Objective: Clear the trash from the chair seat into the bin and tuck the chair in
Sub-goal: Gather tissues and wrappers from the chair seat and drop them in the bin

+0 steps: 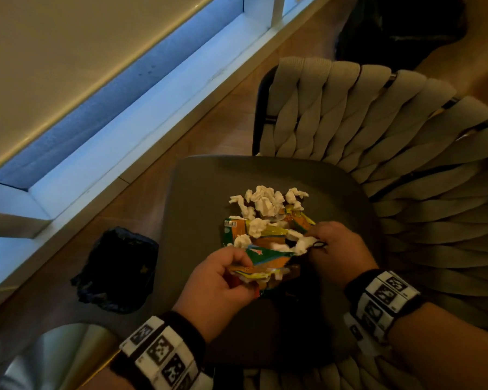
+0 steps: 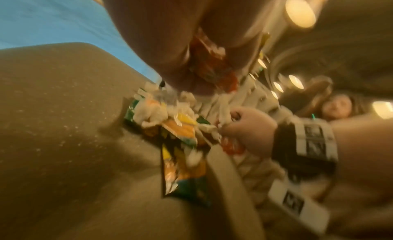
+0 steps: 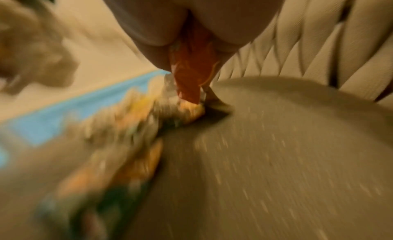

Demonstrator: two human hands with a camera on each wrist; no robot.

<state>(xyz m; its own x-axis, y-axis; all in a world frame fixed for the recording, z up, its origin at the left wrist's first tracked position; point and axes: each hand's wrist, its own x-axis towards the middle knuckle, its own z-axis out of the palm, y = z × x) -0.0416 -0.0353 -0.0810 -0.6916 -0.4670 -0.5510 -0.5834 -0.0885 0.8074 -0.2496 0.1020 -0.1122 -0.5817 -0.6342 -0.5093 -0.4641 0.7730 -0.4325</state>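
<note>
A pile of trash lies mid-seat on the grey chair seat [image 1: 197, 192]: crumpled white tissues [image 1: 265, 204] and colourful snack wrappers [image 1: 268, 235]. My left hand [image 1: 228, 273] grips the near edge of a wrapper [image 1: 265, 261], fingers curled round it. My right hand [image 1: 328, 244] grips the pile's right side, closed on tissue and wrapper. In the left wrist view my left hand [image 2: 178, 58] holds an orange wrapper [image 2: 212, 70] while my right hand [image 2: 248, 131] clutches the pile. The blurred right wrist view shows an orange wrapper [image 3: 189, 72] inside my right hand [image 3: 153, 33].
A small bin with a black liner [image 1: 116, 271] stands on the wood floor left of the chair. The woven chair back [image 1: 378, 130] curves round the right. A window ledge [image 1: 124, 122] runs along the left. A shiny metal object [image 1: 48, 356] sits bottom left.
</note>
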